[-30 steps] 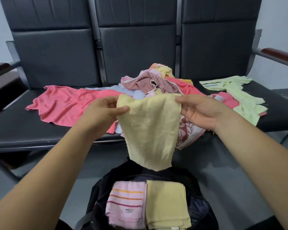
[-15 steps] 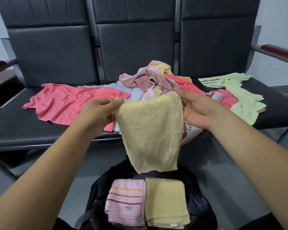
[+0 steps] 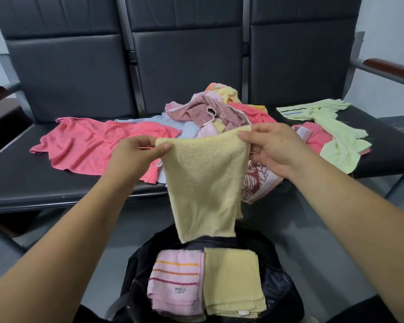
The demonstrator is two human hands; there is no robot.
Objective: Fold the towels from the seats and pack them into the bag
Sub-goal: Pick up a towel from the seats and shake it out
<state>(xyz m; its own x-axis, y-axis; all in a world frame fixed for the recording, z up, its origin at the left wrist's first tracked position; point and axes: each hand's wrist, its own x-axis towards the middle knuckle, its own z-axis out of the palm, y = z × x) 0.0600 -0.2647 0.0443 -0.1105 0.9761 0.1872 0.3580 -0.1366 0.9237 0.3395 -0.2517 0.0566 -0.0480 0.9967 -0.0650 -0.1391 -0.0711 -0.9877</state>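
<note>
Black padded seats point(image 3: 33, 187): three in a row; unfolded stock lies across the middle and right cushions.
Loose towels point(image 3: 210, 113): a mixed-colour heap on the middle seat. A coral towel point(image 3: 98, 145) is spread flat to its left, and a pale green towel point(image 3: 336, 141) lies crumpled apart on the right seat. Plenty left to fold.
Bag point(image 3: 280, 287): dark, mouth open, on the floor just in front of the seats, directly below the hands.
Yellow towel point(image 3: 205, 183): held in the air between seats and bag, hanging full length. It looks like one layer, as far as I can tell. Its lower edge dangles just above the bag's far rim.
Packed so far: two folded pieces side by side in the bag, touching — pink striped towel point(image 3: 175, 283) on the left, folded yellow towel point(image 3: 231, 285) on the right.
Step in hand: the fold is just starting, by my reading. The cloth is held by its top edge and no crease is made yet.
Next move: likely bring the two top corners together to halve it, then halve again to match the packed ones. Limp terry will want an even top edge, or the fold goes skew.
Left hand point(image 3: 131, 157): thumb and fingers pinch the upper left corner.
Right hand point(image 3: 273, 148): fingers curled, thumb pinching the upper right corner — slightly higher than the left.
</note>
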